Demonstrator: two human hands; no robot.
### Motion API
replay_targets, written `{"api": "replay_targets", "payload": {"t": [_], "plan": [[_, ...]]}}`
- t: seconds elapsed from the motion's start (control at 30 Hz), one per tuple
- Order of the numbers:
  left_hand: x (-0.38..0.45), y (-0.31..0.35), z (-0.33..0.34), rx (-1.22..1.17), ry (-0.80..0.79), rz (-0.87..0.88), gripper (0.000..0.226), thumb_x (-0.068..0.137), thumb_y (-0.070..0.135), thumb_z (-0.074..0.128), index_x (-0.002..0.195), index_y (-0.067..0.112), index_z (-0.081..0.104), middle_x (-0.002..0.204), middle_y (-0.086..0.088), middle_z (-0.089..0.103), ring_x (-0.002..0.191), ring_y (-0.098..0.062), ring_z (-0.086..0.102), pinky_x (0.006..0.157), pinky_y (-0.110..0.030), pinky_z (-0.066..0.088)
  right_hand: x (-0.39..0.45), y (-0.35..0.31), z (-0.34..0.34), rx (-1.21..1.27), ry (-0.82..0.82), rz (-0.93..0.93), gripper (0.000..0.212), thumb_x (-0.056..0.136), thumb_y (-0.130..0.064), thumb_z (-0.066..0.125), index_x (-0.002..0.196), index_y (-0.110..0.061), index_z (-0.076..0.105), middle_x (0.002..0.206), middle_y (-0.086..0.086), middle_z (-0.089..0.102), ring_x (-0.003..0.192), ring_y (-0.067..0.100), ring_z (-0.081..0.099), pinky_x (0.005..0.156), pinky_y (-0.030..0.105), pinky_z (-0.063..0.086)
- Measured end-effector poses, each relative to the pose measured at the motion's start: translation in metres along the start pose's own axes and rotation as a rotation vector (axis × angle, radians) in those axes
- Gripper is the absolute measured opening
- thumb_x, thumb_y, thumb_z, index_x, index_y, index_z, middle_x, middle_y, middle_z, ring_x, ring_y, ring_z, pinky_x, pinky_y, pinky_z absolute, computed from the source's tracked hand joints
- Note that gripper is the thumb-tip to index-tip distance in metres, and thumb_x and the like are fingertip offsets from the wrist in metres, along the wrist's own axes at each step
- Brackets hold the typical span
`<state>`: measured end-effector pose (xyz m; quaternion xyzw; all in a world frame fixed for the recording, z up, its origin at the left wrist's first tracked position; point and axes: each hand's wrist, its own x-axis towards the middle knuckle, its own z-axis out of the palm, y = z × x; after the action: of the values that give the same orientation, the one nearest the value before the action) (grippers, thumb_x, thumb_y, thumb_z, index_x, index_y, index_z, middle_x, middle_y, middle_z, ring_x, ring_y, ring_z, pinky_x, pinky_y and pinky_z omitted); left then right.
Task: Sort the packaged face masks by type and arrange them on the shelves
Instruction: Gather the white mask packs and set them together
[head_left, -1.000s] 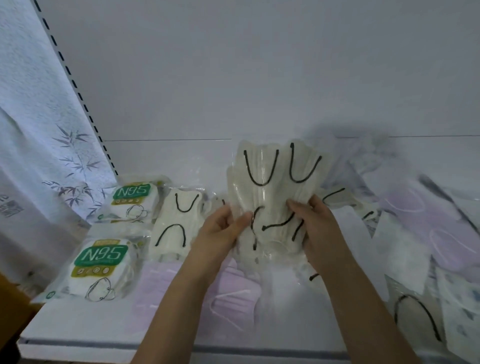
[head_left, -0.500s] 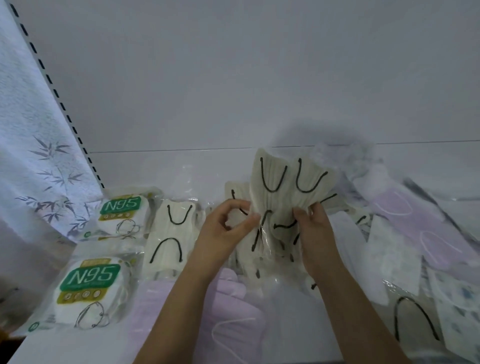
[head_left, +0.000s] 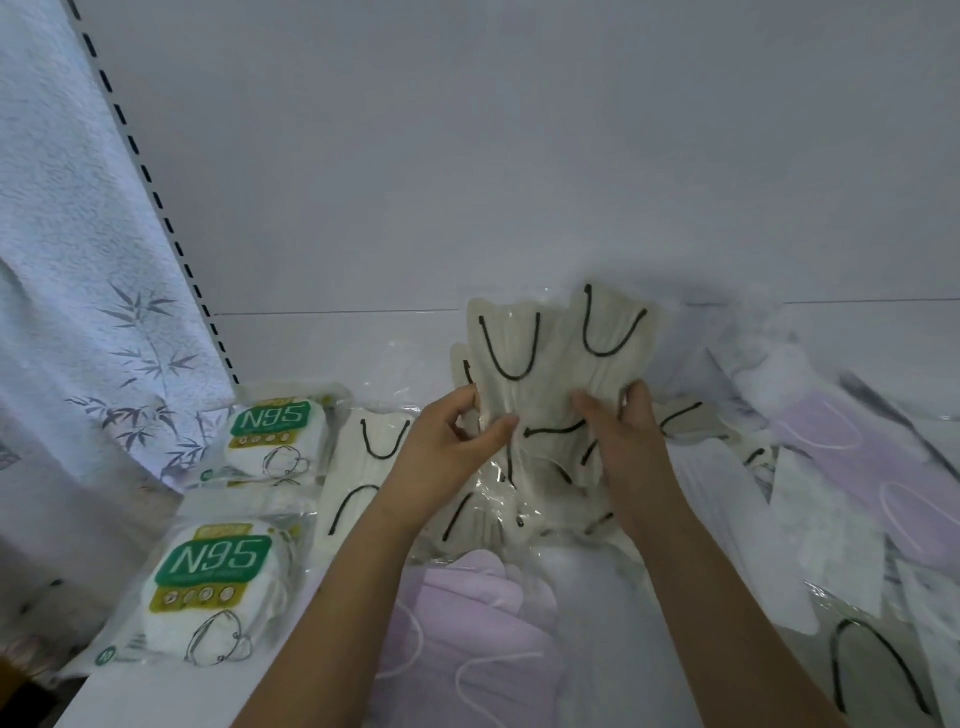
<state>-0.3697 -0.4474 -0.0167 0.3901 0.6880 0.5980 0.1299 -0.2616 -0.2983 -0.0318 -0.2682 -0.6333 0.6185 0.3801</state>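
Beige masks (head_left: 561, 364) — matt pleated cloth in glossy, crinkled clear plastic.

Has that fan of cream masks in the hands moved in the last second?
Cannot tell: the camera shifted. The cream masks sit about as far right of the N95 pack as before.

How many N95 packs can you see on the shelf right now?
2. One N95 pack lies at the back left beside the slotted upright; the other N95 pack lies nearer, at the shelf's front-left edge. More could be buried under the loose pile on the right.
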Motion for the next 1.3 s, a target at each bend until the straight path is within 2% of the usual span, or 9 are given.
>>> {"api": "replay_targets", "payload": {"t": [0.2,0.33,0.5,0.63,0.77,0.9,1.03,1.13,1.3], "plan": [[0.008,0.006,-0.025,0.028,-0.027,0.067,0.018,0.087,0.027,0.076,0.102,0.018,0.073,0.094,-0.003,0.071,0.071,-0.006,0.059,0.071,-0.024,0.049,0.010,-0.025,0.031,0.250,-0.112,-0.017,0.042,0.084,-0.012,0.074,0.122,-0.013,0.056,0.112,0.001,0.071,0.101,0.014,0.069,0.089,0.037,0.057],[0.004,0.000,-0.040,0.150,-0.096,0.042,0.009,0.089,0.027,0.074,0.090,0.018,0.073,0.078,0.016,0.066,0.060,0.007,0.055,0.066,-0.011,0.042,0.019,-0.032,0.038,0.447,-0.226,0.046,0.030,0.088,-0.008,0.068,0.118,-0.012,0.063,0.113,0.007,0.073,0.105,0.023,0.069,0.089,0.041,0.057],[0.010,-0.021,-0.048,0.071,0.137,-0.155,0.058,0.088,0.035,0.075,0.133,0.025,0.039,0.109,0.005,0.068,0.082,-0.008,0.067,0.061,-0.018,0.052,0.030,-0.010,0.062,-0.080,-0.266,0.238,0.055,0.071,-0.022,0.084,0.118,-0.011,0.055,0.110,0.011,0.070,0.092,0.028,0.070,0.084,0.050,0.058],[0.014,-0.053,-0.047,0.413,0.114,-0.226,0.094,0.084,0.032,0.078,0.155,0.021,0.017,0.148,-0.009,0.043,0.132,-0.029,0.049,0.108,-0.046,0.045,0.020,0.012,0.068,-0.585,-0.459,0.086,0.058,0.081,-0.036,0.077,0.125,-0.013,0.047,0.113,0.004,0.060,0.098,0.018,0.062,0.080,0.031,0.053],[0.007,-0.057,-0.035,0.771,0.137,-0.154,0.081,0.087,0.037,0.073,0.155,0.023,0.031,0.162,-0.015,0.015,0.147,-0.038,0.021,0.116,-0.051,0.029,0.028,0.015,0.015,-1.279,-0.363,-0.283,0.098,0.080,-0.063,0.065,0.154,-0.020,0.018,0.149,0.012,0.035,0.133,0.033,0.038,0.107,0.044,0.036],[0.005,-0.046,-0.008,0.659,0.036,0.060,0.054,0.090,0.028,0.071,0.140,0.018,0.054,0.149,-0.014,0.040,0.138,-0.033,0.039,0.113,-0.039,0.031,0.033,0.022,-0.044,-1.646,-0.561,0.007,0.120,0.062,-0.078,0.068,0.156,-0.031,0.010,0.155,0.007,0.030,0.140,0.035,0.031,0.111,0.050,0.027],[0.007,-0.034,0.024,0.542,-0.137,0.074,0.043,0.094,0.028,0.066,0.136,0.018,0.058,0.134,-0.005,0.058,0.124,-0.018,0.053,0.095,-0.017,0.033,0.047,0.028,-0.067,-1.428,-0.290,-0.285,0.023,0.080,-0.044,0.068,0.091,-0.024,0.064,0.098,0.003,0.068,0.094,0.025,0.064,0.066,0.029,0.036],[0.011,-0.027,0.044,0.389,-0.143,-0.067,0.043,0.095,0.033,0.067,0.134,0.019,0.058,0.128,-0.001,0.063,0.114,-0.012,0.059,0.090,-0.018,0.041,0.056,0.021,-0.079,-1.095,-0.095,-0.387,0.036,0.087,-0.034,0.064,0.058,-0.029,0.043,0.057,-0.009,0.049,0.060,0.015,0.052,0.051,0.029,0.027],[0.028,-0.003,0.086,0.143,-0.213,-0.183,0.066,0.083,0.047,0.076,0.139,0.024,0.049,0.128,0.010,0.060,0.118,-0.006,0.057,0.094,-0.023,0.045,0.059,-0.005,-0.065,-0.430,-0.041,-0.277,0.035,0.096,-0.037,0.060,0.071,-0.014,0.048,0.065,-0.004,0.044,0.060,0.008,0.043,0.057,0.019,0.033]]}}
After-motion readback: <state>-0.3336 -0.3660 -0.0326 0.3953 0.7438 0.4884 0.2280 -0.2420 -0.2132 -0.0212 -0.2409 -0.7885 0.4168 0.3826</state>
